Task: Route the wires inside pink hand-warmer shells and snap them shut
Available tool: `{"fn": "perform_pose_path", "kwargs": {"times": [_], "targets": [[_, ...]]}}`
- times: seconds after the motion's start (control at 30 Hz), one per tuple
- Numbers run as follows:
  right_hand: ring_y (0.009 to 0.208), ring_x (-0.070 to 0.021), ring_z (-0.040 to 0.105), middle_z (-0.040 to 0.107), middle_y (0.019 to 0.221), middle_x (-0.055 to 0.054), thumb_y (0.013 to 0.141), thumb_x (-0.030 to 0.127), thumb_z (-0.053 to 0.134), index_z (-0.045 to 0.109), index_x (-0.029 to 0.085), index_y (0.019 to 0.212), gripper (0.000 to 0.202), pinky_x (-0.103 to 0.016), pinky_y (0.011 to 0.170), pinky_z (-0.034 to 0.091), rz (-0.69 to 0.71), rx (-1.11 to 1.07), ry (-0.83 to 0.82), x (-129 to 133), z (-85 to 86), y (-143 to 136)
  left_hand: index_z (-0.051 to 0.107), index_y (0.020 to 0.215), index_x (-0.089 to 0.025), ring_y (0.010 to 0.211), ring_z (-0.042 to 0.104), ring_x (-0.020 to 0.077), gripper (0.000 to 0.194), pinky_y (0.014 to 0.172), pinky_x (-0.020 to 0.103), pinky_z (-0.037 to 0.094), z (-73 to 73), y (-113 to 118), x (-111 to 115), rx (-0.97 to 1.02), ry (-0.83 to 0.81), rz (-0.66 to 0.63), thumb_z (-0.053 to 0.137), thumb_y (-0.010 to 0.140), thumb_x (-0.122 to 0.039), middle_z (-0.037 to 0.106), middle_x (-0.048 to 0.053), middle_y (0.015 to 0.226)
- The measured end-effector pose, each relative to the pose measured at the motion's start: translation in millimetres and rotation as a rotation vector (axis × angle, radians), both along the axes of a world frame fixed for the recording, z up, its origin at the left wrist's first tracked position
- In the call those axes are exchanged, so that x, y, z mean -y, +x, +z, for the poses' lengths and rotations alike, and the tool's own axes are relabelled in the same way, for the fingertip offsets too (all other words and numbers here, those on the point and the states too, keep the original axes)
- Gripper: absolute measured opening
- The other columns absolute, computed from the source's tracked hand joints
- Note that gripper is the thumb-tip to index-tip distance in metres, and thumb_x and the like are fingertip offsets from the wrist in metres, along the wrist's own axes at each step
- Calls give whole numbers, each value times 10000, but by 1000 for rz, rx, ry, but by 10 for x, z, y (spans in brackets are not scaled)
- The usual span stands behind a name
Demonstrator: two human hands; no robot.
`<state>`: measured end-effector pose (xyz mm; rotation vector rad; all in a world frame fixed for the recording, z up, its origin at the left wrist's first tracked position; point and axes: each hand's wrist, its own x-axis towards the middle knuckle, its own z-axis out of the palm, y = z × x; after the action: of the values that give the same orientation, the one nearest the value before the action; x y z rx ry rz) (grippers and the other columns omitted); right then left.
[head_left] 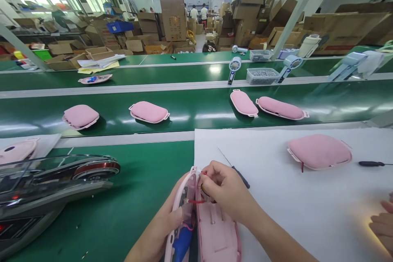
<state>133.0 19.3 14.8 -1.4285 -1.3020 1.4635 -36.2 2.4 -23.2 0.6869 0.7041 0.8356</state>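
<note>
Behind right fingers (211, 186), wiring (196, 202) partly hidden, pink casing (217, 231) cut off

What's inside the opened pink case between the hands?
Inside the pink case, a blue part and a red wire show. The right hand covers part of its far end, and whatever lies beneath the blue part is hidden.

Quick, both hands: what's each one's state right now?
Left hand: closed, holding the wired half of the opened pink casing.
Right hand: closed, pinching near the upper end of the other half; exactly what is hidden.
</note>
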Motion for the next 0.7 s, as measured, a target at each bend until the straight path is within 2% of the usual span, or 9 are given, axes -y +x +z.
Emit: {"fn": "perform_pose_path", "kwargs": {"times": [0.1, 0.17, 0.23, 0.3, 0.4, 0.5, 0.57, 0.7], "targets": [[544, -89, 485, 541, 641, 50, 812, 253, 560, 430, 201, 694, 183, -212, 510, 395, 24, -141, -12, 22, -31, 35, 513, 1300, -286, 1277, 409, 351, 728, 1025, 394, 398, -70, -19, -43, -50, 14, 0, 751, 646, -503, 523, 48, 1349], [537, -91, 523, 569, 670, 47, 789, 275, 616, 528, 202, 834, 123, -218, 517, 431, 49, -202, -46, 3, -53, 59, 490, 1321, -263, 1274, 412, 349, 759, 1034, 396, 384, -135, -31, -63, -46, -1, 0, 752, 649, -497, 527, 61, 1343], [535, -96, 542, 593, 686, 31, 778, 331, 644, 586, 194, 944, 223, -226, 520, 448, 66, -244, -82, -39, -70, 84, 487, 1326, -234, 1299, 377, 345, 787, 1057, 389, 357, -176, -33, -74, -13, -7, 2, 769, 635, -485, 543, 74, 1325], [511, -96, 518, 588, 636, 15, 777, 401, 636, 631, 165, 893, 263, -227, 494, 423, 79, -259, -97, -85, -83, 102, 505, 1312, -215, 1309, 359, 347, 804, 1074, 392, 334, -175, -22, -84, -1, 4, 16, 789, 608, -479, 560, 83, 1304], [476, -86, 453, 542, 552, 20, 782, 428, 609, 644, 151, 765, 279, -225, 467, 370, 90, -250, -84, -124, -96, 111, 538, 1283, -226, 1253, 427, 371, 788, 1043, 432, 366, -104, 5, -99, -49, 7, 9, 781, 595, -523, 600, 82, 1253], [492, -89, 449, 549, 571, 25, 792, 365, 593, 649, 170, 755, 206, -225, 485, 363, 90, -148, -67, -112, -96, 104, 564, 1259, -213, 1201, 474, 386, 790, 1020, 448, 380, -33, 17, -88, -89, 19, 4, 770, 582, -563, 626, 92, 1208], [495, -91, 438, 550, 573, 28, 800, 309, 573, 658, 180, 736, 167, -221, 481, 350, 93, -15, -40, -87, -85, 91, 539, 1283, -235, 1223, 459, 371, 776, 1037, 438, 360, -24, 8, -59, -79, -5, 21, 756, 610, -554, 596, 83, 1254], [542, -101, 467, 581, 591, 30, 802, 149, 544, 648, 190, 656, 184, -222, 528, 351, 129, 327, 198, -32, -47, 42, 537, 1285, -250, 1299, 365, 363, 771, 1077, 423, 310, -40, -20, -2, -80, 20, 66, 746, 613, -567, 516, 64, 1350]]}}
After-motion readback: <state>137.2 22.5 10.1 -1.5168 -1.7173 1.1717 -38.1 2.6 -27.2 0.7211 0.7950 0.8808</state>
